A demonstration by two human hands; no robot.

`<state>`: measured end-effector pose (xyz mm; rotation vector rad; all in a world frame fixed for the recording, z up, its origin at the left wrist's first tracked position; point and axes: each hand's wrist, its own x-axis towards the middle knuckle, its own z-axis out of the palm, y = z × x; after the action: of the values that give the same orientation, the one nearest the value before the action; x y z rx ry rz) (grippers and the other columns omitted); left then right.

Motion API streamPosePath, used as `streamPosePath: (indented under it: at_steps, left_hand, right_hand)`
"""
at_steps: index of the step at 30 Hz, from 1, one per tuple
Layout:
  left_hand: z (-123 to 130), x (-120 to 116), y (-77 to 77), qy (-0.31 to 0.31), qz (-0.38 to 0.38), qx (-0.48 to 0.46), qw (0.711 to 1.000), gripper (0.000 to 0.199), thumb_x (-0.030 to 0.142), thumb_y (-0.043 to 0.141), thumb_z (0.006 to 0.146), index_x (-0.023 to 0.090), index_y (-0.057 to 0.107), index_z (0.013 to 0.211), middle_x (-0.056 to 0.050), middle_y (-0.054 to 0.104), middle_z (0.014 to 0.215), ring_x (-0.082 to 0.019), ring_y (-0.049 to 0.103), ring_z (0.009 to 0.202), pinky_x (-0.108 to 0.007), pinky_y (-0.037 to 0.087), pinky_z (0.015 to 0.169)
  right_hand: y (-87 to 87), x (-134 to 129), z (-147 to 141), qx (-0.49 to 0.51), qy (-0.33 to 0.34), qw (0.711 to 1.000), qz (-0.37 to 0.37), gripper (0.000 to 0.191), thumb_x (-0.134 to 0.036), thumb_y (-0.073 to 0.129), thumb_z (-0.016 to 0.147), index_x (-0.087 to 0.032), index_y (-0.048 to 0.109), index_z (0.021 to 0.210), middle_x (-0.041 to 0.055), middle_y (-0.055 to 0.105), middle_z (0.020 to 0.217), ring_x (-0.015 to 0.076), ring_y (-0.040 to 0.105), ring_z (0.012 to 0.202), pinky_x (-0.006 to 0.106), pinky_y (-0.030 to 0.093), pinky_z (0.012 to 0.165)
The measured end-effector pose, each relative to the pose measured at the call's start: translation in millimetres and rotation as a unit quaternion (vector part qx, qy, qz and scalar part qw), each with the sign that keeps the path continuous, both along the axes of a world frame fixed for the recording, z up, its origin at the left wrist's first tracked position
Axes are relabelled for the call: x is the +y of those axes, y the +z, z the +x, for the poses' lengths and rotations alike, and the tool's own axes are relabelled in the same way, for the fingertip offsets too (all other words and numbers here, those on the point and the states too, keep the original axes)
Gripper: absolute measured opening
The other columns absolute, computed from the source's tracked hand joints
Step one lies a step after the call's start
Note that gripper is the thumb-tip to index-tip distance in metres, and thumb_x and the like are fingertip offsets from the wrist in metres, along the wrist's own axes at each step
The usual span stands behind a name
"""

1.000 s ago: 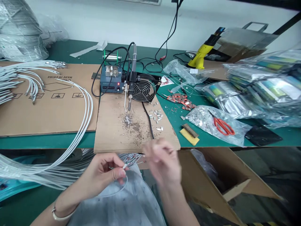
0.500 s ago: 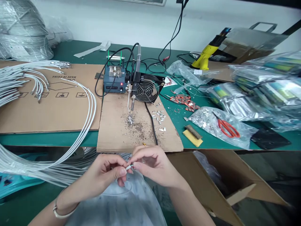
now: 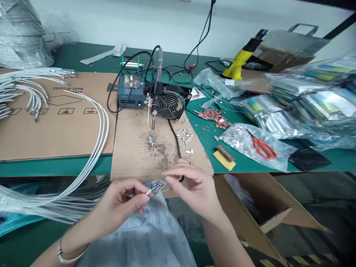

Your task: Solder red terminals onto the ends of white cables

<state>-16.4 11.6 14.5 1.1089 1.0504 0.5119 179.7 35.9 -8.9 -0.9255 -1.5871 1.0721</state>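
My left hand (image 3: pixel 125 200) is closed, with thumb and forefinger pinching a white cable (image 3: pixel 149 192) near its end. The cable's short tip sticks out toward the right; a thin loop of it seems to hang below over my lap. To the right, my right hand (image 3: pixel 191 187) is raised apart from the cable, fingers curved and thumb slightly away from the forefinger. Nothing shows between them. Behind and below the hands are the ends of a bundle of cables (image 3: pixel 157 185). Beyond the hands stands a soldering iron (image 3: pixel 154 120) in a holder, tip down over a small heap of solder bits (image 3: pixel 150 141).
A soldering station (image 3: pixel 132 98) and fan (image 3: pixel 169 105) stand behind. Small metal connectors (image 3: pixel 187 136) lie on the cardboard (image 3: pixel 128 155). Rightward are a sponge (image 3: pixel 224 160), red-handled scissors (image 3: pixel 264 148) on a plastic bag, and a yellow heat gun (image 3: pixel 236 65). White cables (image 3: pixel 102 137) curve at left.
My right hand has let go of the cable tip and moved up and right. My left hand keeps its pinch. The station's red light no longer shows lit, and the view has shifted slightly.
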Motion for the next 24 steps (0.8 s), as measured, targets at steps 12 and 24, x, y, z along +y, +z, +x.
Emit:
streamPosePath:
  at_steps: [12, 24]
  left_hand:
    - [2.9, 3.6, 0.7, -0.029, -0.005, 0.016, 0.999, 0.026, 0.035, 0.053, 0.083, 0.009, 0.058, 0.084, -0.002, 0.053, 0.066, -0.006, 0.049, 0.06, -0.015, 0.039, 0.056]
    - [-29.7, 16.1, 3.9, -0.006, -0.04, -0.016, 0.999, 0.032, 0.044, 0.056, 0.08, 0.013, 0.057, 0.071, -0.002, 0.056, 0.068, -0.009, 0.055, 0.064, -0.019, 0.045, 0.064]
  right_hand:
    - [9.1, -10.9, -6.3, -0.123, 0.006, 0.979, 0.164, 0.017, -0.004, 0.064, 0.072, -0.014, 0.058, 0.084, 0.0028, 0.053, 0.075, 0.0115, 0.044, 0.073, 0.027, 0.039, 0.066]
    - [-10.3, 104.9, 118.2, -0.47, -0.251, 0.846, -0.01, 0.018, -0.026, 0.056, 0.082, -0.016, 0.062, 0.096, 0.0024, 0.062, 0.089, 0.0137, 0.054, 0.071, 0.027, 0.041, 0.069]
